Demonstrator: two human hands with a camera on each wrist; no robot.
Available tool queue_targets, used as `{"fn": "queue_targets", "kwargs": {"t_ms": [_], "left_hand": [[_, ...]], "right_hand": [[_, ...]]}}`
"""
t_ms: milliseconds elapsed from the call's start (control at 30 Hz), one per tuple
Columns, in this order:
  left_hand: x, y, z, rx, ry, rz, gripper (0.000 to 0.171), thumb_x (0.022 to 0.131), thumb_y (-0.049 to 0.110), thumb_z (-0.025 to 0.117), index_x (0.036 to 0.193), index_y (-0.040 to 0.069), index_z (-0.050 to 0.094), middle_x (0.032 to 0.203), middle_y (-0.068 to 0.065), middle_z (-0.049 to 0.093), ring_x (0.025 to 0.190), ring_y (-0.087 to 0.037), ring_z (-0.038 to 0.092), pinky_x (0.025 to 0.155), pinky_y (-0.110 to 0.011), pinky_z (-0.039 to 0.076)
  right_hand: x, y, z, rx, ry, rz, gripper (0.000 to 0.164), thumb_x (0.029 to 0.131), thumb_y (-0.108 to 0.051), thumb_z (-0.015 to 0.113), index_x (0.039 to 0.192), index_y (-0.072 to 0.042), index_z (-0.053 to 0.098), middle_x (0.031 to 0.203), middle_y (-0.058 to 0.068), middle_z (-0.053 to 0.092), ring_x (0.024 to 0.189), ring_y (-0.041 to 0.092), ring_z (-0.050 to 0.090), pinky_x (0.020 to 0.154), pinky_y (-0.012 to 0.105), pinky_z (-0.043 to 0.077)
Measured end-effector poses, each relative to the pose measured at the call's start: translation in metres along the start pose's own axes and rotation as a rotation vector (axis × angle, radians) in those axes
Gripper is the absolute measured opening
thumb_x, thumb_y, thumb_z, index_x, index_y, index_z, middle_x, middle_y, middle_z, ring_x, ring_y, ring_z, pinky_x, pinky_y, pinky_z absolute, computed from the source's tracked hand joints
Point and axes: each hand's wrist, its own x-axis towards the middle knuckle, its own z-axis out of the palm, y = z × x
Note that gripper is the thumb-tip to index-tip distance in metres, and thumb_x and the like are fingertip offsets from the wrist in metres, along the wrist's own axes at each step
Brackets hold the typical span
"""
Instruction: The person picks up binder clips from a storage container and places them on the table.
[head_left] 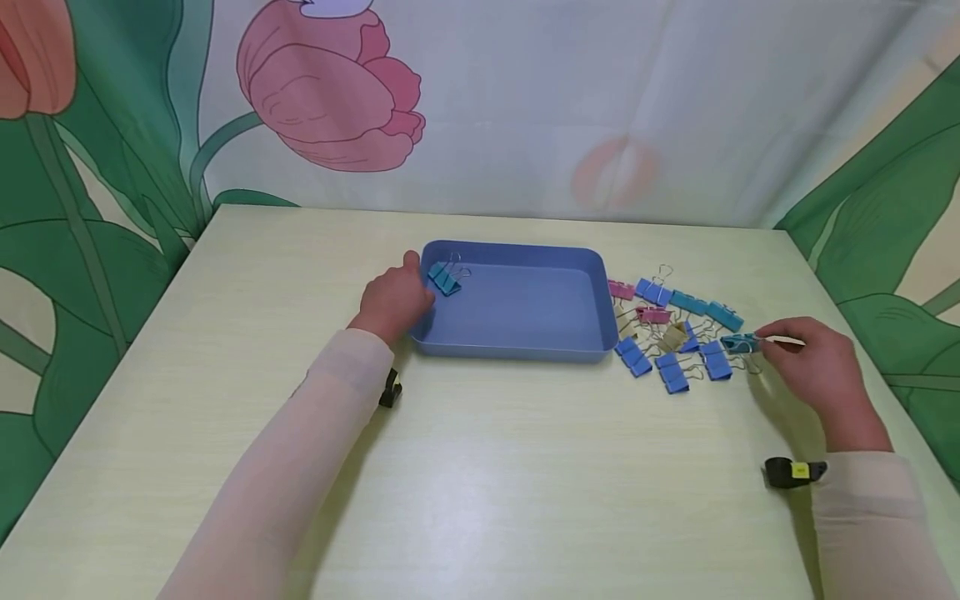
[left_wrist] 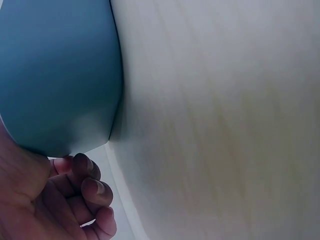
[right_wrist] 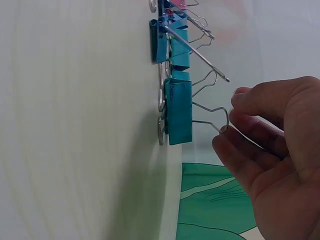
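Observation:
A shallow blue tray (head_left: 517,354) stands mid-table, with one teal binder clip (head_left: 445,279) inside near its left end. My left hand (head_left: 393,302) grips the tray's left end. In the left wrist view its curled fingers (left_wrist: 92,190) sit against the tray's lower edge, and the thumb is hidden behind the wall. At the right, my right hand (head_left: 817,367) pinches the wire handle of a teal binder clip (head_left: 738,343) at the near right of the clip pile. The right wrist view shows that wire handle (right_wrist: 225,120) at the fingertips and the teal body (right_wrist: 179,112) beyond.
Blue binder clips (head_left: 672,373), pink binder clips (head_left: 654,315), yellowish binder clips (head_left: 673,337) and more teal binder clips (head_left: 724,315) lie crowded beside the tray's right wall. A flower-printed cloth (head_left: 510,108) hangs behind the pale table (head_left: 495,467).

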Motion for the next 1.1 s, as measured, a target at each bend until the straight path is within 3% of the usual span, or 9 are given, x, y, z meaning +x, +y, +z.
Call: {"fn": "queue_targets", "kwargs": {"t_ms": [200, 467, 1100], "left_hand": [[0.0, 0.0, -0.001, 0.004, -0.004, -0.004, 0.046, 0.089, 0.026, 0.046, 0.124, 0.002, 0.029, 0.077, -0.012, 0.058, 0.062, -0.023, 0.057, 0.054, -0.03, 0.043], [0.0, 0.0, -0.002, 0.003, -0.014, -0.003, 0.046, 0.089, 0.025, 0.046, 0.124, 0.002, 0.029, 0.079, -0.012, 0.059, 0.063, -0.023, 0.058, 0.054, -0.03, 0.043], [-0.003, 0.002, -0.002, 0.003, -0.011, -0.002, 0.043, 0.089, 0.025, 0.045, 0.122, 0.003, 0.029, 0.074, -0.012, 0.058, 0.06, -0.024, 0.057, 0.051, -0.029, 0.041]], "right_hand": [[0.003, -0.008, -0.002, 0.019, 0.079, -0.061, 0.027, 0.092, -0.022, 0.046, 0.109, -0.008, 0.061, 0.123, 0.018, 0.051, 0.108, 0.042, 0.053, 0.081, 0.055, 0.045], [0.008, -0.026, 0.003, 0.056, 0.194, -0.13, 0.023, 0.089, -0.018, 0.049, 0.105, -0.011, 0.064, 0.116, 0.009, 0.057, 0.104, 0.027, 0.054, 0.086, 0.045, 0.045], [0.025, -0.083, 0.028, 0.154, 0.181, -0.307, 0.026, 0.088, -0.017, 0.052, 0.112, -0.012, 0.061, 0.118, 0.008, 0.057, 0.112, 0.027, 0.052, 0.091, 0.046, 0.045]]}}
